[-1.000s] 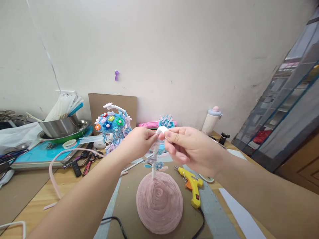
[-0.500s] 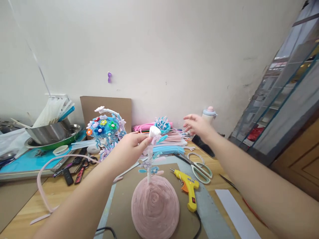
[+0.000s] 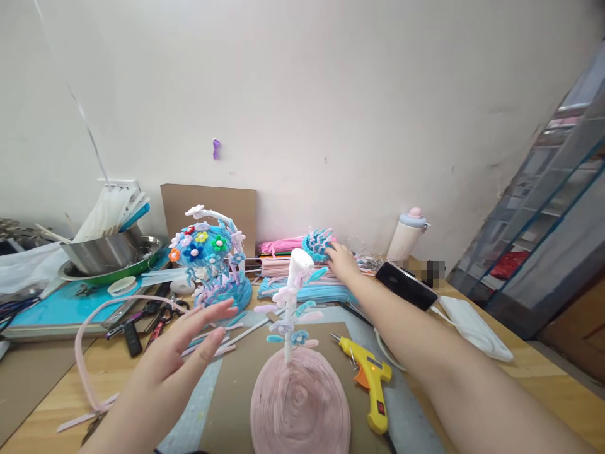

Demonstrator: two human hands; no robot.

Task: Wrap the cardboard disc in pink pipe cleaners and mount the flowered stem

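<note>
My left hand hovers with fingers apart, left of an upright white stem decorated with pastel fuzzy flowers and leaves. The stem rises from a round pink coiled base and has a thick white bent top. My right hand reaches to the back of the table, its fingers closed at the right edge of a blue, spiky pipe-cleaner ring. Part of that grip is hidden. Left of the stem stands a finished-looking blue pipe-cleaner piece covered with colourful flowers.
A yellow glue gun lies right of the base on brown cardboard. Blue pipe cleaners lie in a bundle behind. A phone, a white power bank and a bottle are at right; a metal bowl is at left.
My left hand has let go of the stem's top and drawn back to the left, opening. My right hand has moved left and down to the blue ring.
</note>
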